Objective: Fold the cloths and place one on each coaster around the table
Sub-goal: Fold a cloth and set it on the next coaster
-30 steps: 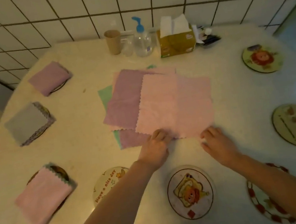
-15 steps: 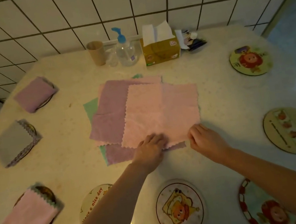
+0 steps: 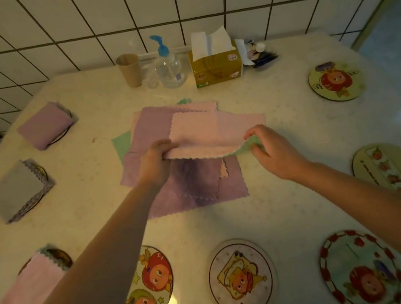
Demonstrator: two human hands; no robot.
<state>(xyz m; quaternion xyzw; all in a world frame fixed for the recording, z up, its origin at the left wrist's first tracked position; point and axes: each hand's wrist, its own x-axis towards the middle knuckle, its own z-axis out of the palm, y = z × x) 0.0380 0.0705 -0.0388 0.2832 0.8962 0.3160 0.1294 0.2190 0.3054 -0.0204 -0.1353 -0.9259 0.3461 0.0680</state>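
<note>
- the step in hand looks like the first fold of the pink cloth [image 3: 217, 130]: the left hand [image 3: 155, 163] pinches its near left corner and lifts that edge off the pile, so the near half hangs raised while the far half lies flat.
- the right hand [image 3: 271, 151] is at the near right corner, thumb and fingertips close together at the hem; whether they truly grip it cannot be told, the hand is curled and narrow.
- the cloth sits on top of the stack of loose cloths [image 3: 194, 184], purple and green ones, directly under and beyond both hands in the middle of the desk [image 3: 307, 200].
- the next move likely calls for carrying the near edge away from the person to meet the far edge, both corners moving level so the hems line up.
- three coasters to the left of the left hand already carry folded cloths: a purple one [image 3: 44, 125], a grey one [image 3: 16, 191], a pink one [image 3: 30, 281].
- bare coasters wait nearer the person and right of the right hand, for example the toast-picture coaster [image 3: 241, 276].
- beyond the hands stand a paper cup [image 3: 130, 69], a pump bottle [image 3: 167, 65] and a tissue box [image 3: 216, 65], well apart from the fold; nothing seems to block it.
</note>
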